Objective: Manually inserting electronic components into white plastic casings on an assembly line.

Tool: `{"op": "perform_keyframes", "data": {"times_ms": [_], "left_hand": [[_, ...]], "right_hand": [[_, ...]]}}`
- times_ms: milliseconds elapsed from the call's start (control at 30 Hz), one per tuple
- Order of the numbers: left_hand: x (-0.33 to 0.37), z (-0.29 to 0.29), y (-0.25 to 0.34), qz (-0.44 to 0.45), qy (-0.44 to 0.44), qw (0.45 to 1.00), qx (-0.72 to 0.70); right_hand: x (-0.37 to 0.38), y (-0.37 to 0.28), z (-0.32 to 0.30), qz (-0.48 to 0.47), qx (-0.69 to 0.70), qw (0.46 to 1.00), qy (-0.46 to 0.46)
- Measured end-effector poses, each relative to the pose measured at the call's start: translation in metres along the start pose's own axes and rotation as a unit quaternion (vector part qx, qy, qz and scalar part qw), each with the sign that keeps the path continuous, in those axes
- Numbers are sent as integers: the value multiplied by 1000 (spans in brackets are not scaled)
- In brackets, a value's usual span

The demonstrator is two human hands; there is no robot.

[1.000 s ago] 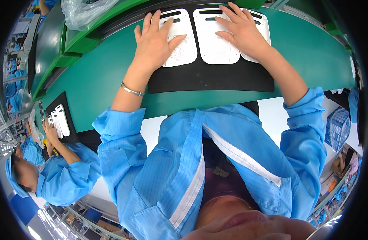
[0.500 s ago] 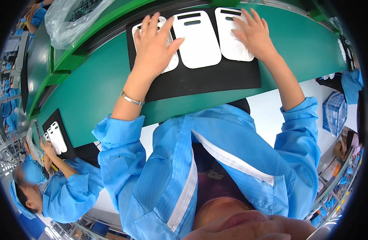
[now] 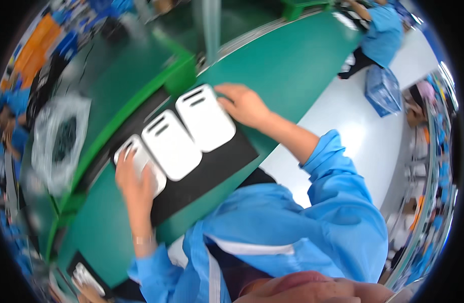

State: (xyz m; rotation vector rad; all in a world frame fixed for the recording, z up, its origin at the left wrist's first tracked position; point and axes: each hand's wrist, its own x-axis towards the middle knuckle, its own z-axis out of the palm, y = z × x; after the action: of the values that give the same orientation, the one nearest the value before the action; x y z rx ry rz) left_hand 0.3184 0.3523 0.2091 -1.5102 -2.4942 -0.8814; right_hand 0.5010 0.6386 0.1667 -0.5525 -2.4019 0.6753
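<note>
Three white plastic panels with rounded corners and slots at one end lie side by side on a black mat (image 3: 214, 169). On the left panel (image 3: 144, 159) rests my left hand (image 3: 133, 177), fingers spread over its face. The middle panel (image 3: 172, 146) has no hand on it. My right hand (image 3: 244, 105) is at the upper right edge of the right panel (image 3: 206, 120), fingers extended and slightly apart; whether they touch it I cannot tell. Motion blurs both hands.
The mat lies on a green bench (image 3: 287, 65) with a green raised rail (image 3: 136, 129) behind it. Beyond the rail is a clear plastic bag (image 3: 60, 144). A co-worker in blue (image 3: 383, 35) stands far right, near a blue crate (image 3: 383, 91). Another person's hand (image 3: 90, 292) works at lower left.
The whole view has turned, so the bench and panels now slant. My right hand has shifted from over the right panel to its outer edge. My left hand stays on the left panel.
</note>
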Motion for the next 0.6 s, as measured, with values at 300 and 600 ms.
{"op": "perform_keyframes", "data": {"times_ms": [300, 600], "left_hand": [[-93, -28, -38, -316, 60, 938, -133], [-85, -63, 45, -388, 80, 918, 32]], "right_hand": [[-1, 3, -28, 271, 275, 900, -202], [29, 21, -87, 179, 356, 843, -361]]}}
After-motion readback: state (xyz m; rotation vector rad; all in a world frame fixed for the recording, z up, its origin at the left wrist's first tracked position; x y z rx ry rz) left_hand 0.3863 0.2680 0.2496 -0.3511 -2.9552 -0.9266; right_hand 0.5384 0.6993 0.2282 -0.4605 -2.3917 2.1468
